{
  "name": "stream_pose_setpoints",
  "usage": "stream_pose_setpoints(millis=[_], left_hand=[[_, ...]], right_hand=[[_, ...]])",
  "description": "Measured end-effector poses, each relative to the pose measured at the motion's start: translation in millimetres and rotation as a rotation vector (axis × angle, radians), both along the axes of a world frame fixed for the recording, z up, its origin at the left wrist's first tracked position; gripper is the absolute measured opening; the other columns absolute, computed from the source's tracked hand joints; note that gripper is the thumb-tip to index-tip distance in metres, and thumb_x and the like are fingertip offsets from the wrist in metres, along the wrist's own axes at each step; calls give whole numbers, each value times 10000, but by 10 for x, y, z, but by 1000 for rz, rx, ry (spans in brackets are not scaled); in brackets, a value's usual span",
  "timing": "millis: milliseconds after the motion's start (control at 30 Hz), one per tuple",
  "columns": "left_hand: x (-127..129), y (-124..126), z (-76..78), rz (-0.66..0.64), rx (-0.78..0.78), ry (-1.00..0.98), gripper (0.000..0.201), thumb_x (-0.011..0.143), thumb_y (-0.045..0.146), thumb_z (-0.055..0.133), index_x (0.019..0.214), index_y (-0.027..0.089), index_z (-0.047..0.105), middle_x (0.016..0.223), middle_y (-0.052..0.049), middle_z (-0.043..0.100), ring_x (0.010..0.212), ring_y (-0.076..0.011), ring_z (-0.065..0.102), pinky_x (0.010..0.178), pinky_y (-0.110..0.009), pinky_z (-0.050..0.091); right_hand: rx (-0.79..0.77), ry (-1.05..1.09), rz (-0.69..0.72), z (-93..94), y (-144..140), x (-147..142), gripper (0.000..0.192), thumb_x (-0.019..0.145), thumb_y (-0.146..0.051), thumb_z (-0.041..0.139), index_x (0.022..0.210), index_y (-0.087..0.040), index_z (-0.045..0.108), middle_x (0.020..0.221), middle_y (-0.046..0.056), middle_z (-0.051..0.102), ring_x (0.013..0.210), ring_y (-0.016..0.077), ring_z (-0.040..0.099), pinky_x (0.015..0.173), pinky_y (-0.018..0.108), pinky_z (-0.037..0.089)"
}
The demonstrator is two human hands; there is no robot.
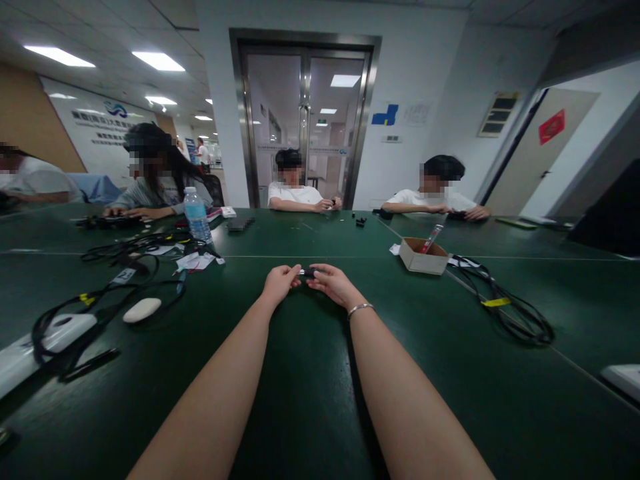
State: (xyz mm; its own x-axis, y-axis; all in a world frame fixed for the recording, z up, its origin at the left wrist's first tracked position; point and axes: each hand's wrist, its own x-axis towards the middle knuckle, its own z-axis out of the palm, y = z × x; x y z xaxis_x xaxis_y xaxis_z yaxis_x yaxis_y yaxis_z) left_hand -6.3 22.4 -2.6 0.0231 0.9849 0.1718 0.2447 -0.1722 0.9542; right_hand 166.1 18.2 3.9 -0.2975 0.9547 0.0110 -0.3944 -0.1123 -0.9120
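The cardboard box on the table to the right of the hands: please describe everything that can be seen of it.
The cardboard box is small, low and brown, with an open top and a paler front wall. It sits flat on the green table. A slim red and clear item leans out of it. White paper lies at its left corner, black cables at its right. No hand touches it.

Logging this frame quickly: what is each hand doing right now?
Left hand: fingers closed on one end of a small dark part.
Right hand: fingers closed on its other end.
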Motion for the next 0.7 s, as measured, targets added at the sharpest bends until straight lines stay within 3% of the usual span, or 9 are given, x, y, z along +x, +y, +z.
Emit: stream_pose_setpoints(millis=[233, 467, 700], left_hand=[[-21, 13, -22, 9, -5, 92, 471, 772, 591, 479, 685, 145, 598, 586, -41, 615, 507, -135, 550, 522, -252, 405], [-12, -86, 77, 100, -20, 281, 543, 794, 639, 383, 562, 180, 559, 466, -2, 535, 426, -136, 467, 495, -266, 339], [9, -107, 134, 91, -36, 276, 545, 807, 625, 366, 522, 192, 533, 460, 1, 524, 444, -152, 479, 526, -270, 333]], right_hand=[[13, -27, 33, -20, 13, 9, 221, 818, 26, 540, 986, -110, 584, 839, 72, 653, 681, 146, 679, 680, 248, 574], [28, -36, 76, -13, 18, 18, 250, 793, -1, 609, 1015, -115, 585, 868, 67, 658, 685, 140, 680, 683, 251, 580], [23, -32, 111, 0, 41, 40, 277, 787, -31, 633, 1043, -123, 581, 854, 70, 662, 701, 151, 685, 685, 253, 576]])
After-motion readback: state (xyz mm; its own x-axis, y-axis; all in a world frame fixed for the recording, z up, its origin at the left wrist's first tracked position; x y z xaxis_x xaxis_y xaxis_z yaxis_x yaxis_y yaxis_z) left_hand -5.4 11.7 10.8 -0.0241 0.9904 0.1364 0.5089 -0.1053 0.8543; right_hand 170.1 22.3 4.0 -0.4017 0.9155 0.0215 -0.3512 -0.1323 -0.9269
